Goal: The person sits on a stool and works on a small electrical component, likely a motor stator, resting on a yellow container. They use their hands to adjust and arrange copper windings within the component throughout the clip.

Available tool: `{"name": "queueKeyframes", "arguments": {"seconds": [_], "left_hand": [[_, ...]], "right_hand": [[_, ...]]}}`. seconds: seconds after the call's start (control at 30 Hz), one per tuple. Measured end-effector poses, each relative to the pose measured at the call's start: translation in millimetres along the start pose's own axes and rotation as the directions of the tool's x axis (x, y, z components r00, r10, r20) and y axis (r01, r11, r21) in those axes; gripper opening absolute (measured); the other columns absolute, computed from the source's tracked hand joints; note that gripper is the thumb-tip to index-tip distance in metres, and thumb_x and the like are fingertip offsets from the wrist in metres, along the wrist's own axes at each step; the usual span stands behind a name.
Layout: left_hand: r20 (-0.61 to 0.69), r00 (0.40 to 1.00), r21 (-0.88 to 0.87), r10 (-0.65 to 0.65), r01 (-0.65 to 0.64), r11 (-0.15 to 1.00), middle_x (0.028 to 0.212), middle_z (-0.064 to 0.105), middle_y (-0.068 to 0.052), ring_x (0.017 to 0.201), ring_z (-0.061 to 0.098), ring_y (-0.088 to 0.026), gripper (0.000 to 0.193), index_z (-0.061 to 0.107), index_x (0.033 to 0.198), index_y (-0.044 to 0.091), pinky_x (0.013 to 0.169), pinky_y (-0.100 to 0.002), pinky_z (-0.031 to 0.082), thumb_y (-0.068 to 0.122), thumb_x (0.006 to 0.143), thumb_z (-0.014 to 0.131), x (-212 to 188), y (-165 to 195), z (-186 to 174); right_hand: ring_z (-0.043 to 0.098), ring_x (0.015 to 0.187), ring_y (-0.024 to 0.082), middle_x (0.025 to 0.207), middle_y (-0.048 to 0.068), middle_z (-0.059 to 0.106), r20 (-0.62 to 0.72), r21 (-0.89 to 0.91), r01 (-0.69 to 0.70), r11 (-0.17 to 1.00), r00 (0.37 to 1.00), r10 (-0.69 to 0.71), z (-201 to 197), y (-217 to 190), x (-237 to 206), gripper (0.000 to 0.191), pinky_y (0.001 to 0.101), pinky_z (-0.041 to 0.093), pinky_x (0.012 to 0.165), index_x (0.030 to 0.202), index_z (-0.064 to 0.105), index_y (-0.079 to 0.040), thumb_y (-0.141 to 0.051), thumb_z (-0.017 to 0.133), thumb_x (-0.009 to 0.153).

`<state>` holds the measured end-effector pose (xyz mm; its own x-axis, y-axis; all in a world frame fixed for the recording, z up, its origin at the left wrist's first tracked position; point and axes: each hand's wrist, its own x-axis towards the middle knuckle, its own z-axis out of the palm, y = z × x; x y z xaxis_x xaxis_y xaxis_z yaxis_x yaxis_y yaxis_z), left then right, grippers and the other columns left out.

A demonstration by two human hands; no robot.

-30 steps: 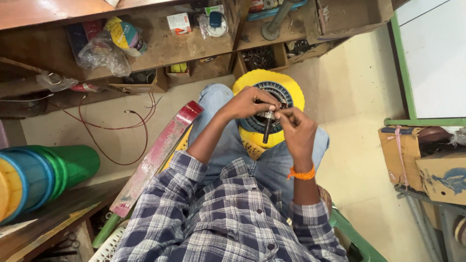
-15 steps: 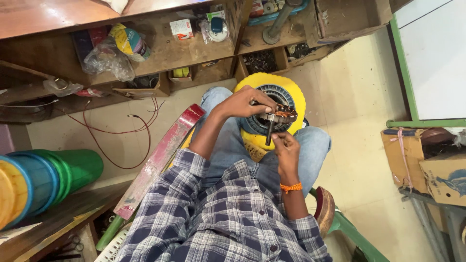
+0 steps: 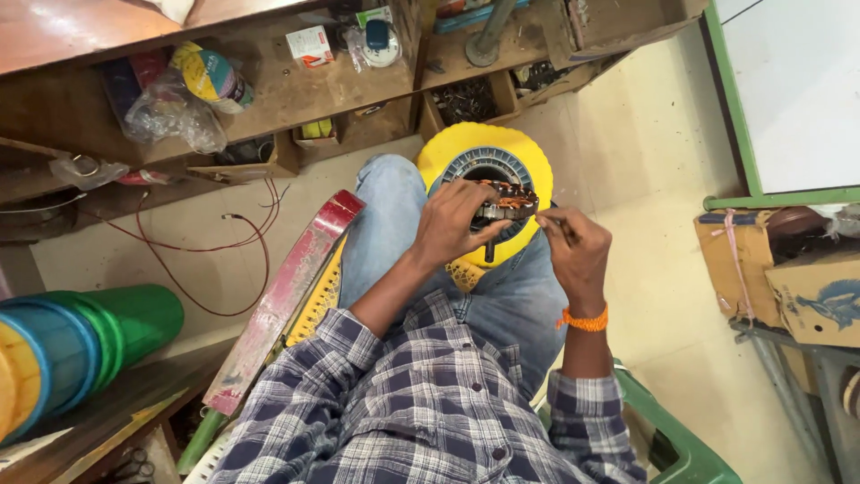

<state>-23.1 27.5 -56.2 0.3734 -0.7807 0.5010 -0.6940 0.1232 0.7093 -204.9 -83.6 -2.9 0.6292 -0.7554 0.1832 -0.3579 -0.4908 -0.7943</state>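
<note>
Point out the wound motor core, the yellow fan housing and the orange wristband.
wound motor core (image 3: pixel 503 202), head view, on its copper windings.
yellow fan housing (image 3: pixel 448 152), head view, on its yellow rim.
orange wristband (image 3: pixel 584 320), head view, on the band.

Wooden shelf (image 3: pixel 296 94) — small box (image 3: pixel 311 45), plastic bags (image 3: pixel 175 112) on it.

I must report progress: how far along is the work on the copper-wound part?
Done: copper coils already sit on the wound ring. In hand: the left hand grips the ring, the right hand pinches something thin beside it. Left: cannot tell; the yellow disc lies on the lap.
</note>
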Motion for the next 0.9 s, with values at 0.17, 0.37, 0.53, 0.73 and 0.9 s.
{"name": "queueKeyframes", "arguments": {"seconds": [0.17,0.37,0.53,0.73,0.9], "left_hand": [[-0.032,0.999,0.011,0.006,-0.006,1.000,0.108,0.070,-0.010,0.101,0.067,-0.028,0.044,0.065,0.112,0.006,0.086,-0.041,0.051,0.035,0.086,0.084,-1,3,-2],[0.157,0.860,0.059,-0.486,0.483,0.874,0.083,0.072,-0.007,0.086,0.069,-0.028,0.039,0.067,0.089,0.008,0.077,-0.041,0.051,0.045,0.085,0.082,19,7,9],[0.296,0.824,-0.293,-0.484,0.560,0.775,0.091,0.079,-0.004,0.086,0.074,-0.019,0.027,0.074,0.102,0.010,0.080,-0.035,0.055,0.028,0.082,0.077,34,-19,27],[0.510,0.837,-0.508,-0.201,0.481,0.715,0.099,0.079,-0.005,0.092,0.074,-0.016,0.020,0.080,0.104,0.009,0.084,-0.031,0.057,0.017,0.085,0.080,37,-58,8],[0.545,0.836,-0.498,0.058,0.267,0.825,0.102,0.079,-0.006,0.096,0.075,-0.021,0.020,0.080,0.103,0.007,0.088,-0.033,0.057,0.017,0.086,0.080,53,-71,-14]], "right_hand": [[0.046,0.055,0.010,0.072,0.007,0.062,0.043,-0.089,0.131,0.987,0.991,-0.127,16,-5,37,0.009,0.0287,0.037,0.052,0.100,0.074,-0.002,-0.001,0.078,0.092],[0.039,0.051,0.009,0.056,0.004,0.045,0.050,-0.062,-0.013,0.998,0.999,0.016,35,3,54,0.008,0.0300,0.034,0.048,0.093,0.076,-0.003,-0.005,0.082,0.088],[0.036,0.052,0.007,0.056,0.002,0.040,0.045,-0.080,-0.055,0.995,0.997,0.059,36,2,56,0.011,0.0293,0.034,0.048,0.092,0.076,-0.002,-0.007,0.083,0.086],[0.034,0.053,0.008,0.057,0.000,0.040,0.098,-0.079,-0.128,0.989,0.986,0.136,29,-18,44,0.010,0.0295,0.030,0.049,0.092,0.075,-0.002,-0.008,0.082,0.088],[0.037,0.054,0.007,0.058,0.001,0.044,0.080,-0.056,-0.179,0.982,0.980,0.183,37,-39,12,0.012,0.0281,0.031,0.049,0.096,0.076,-0.002,-0.009,0.081,0.088]]}}
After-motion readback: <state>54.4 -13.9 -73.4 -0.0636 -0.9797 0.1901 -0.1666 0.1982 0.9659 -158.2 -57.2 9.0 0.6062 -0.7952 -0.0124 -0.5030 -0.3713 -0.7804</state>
